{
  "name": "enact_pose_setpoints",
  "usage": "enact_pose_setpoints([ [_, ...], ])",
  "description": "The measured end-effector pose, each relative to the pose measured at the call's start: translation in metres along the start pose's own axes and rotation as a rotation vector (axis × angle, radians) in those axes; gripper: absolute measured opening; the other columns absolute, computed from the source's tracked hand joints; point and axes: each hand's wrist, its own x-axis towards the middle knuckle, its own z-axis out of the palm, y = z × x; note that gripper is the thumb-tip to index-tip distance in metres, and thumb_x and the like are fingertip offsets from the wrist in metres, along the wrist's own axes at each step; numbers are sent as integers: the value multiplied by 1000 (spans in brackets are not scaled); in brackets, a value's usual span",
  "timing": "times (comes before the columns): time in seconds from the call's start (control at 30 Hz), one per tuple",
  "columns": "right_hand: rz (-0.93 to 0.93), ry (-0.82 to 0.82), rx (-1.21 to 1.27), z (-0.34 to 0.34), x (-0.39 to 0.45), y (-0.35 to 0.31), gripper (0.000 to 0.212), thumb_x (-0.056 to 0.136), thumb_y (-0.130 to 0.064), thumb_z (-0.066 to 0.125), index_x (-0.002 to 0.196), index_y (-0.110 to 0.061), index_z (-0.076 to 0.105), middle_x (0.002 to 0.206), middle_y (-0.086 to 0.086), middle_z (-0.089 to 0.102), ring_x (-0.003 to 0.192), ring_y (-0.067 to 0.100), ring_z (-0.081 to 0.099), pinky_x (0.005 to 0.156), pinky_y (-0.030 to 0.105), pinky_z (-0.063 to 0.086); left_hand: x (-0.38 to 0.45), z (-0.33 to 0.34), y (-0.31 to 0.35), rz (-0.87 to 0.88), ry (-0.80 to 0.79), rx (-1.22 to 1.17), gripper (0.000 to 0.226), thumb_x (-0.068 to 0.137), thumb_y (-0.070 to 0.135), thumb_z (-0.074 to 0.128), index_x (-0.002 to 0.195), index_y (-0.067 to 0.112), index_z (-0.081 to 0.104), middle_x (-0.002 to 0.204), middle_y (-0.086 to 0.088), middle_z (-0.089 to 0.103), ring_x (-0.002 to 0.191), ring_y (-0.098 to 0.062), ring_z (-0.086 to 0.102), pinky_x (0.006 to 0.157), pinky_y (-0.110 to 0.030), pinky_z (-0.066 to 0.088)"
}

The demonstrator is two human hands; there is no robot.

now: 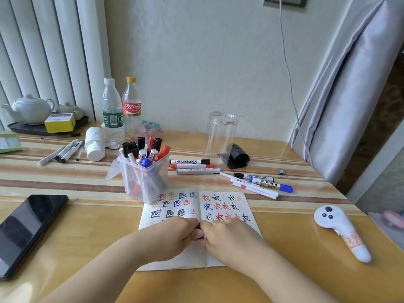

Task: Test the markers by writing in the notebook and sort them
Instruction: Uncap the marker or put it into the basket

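Both hands are meeting over the open lined notebook (175, 256) near the front edge of the striped wooden table (65, 176). The left hand (172, 232) and right hand (227, 237) are curling their fingers around a small blue marker (201, 237), mostly hidden between them. Just beyond the notebook is standing a clear plastic tub of assorted markers (143, 171).

Black phone (28, 232) flat at my near left on table (295, 276). White controller (341, 231) at my right. Far left: white teapot (32, 109) on dark tray (19, 129), yellow box (60, 122) beside it. Water bottle (112, 110) and cola bottle (131, 106) upright, touching. Black roll (237, 157) beside clear jar (220, 136).
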Motion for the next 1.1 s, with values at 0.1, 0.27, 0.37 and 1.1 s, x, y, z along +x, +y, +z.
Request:
enact_pose_setpoints([
  [0.1, -16, -16, 30, 1, 0, -1, 36, 99, -39, 33, 106, -9, 51, 97, 14, 66, 87, 34, 62, 67, 38, 38, -2, 3, -2, 10, 5, -7, 28, 99, 34, 30, 85, 14, 44, 79, -3, 52, 69, -18, 43, 63, -29, 33],
  [0.27, 8, -12, 79, -2, 3, -4, 37, 99, -42, 32, 111, -11, 49, 99, 14, 67, 90, 35, 61, 71, 39, 41, -2, 1, -2, 10, -2, -50, 25, 99, 33, 30, 86, 16, 45, 75, 2, 51, 65, -15, 42, 63, -28, 34],
  [0.37, -1, -16, 68, -2, 4, -4, 39, 99, -44, 31, 111, -11, 49, 98, 14, 67, 89, 35, 61, 68, 38, 37, -3, -1, -1, 16, -1, -71, 27, 99, 32, 30, 89, 13, 48, 78, 0, 52, 66, -15, 41, 61, -25, 32],
  [1.1, -54, 98, -147, 12, 7, 7, 26, 74, -40, 71, 76, -16, 60, 47, -2, 57, 35, 19, 54, 35, 21, 27, 1, -7, 2, 25, 27, 8, 29, 98, 31, 36, 98, 8, 53, 77, 2, 50, 63, -10, 40, 56, -15, 32],
])
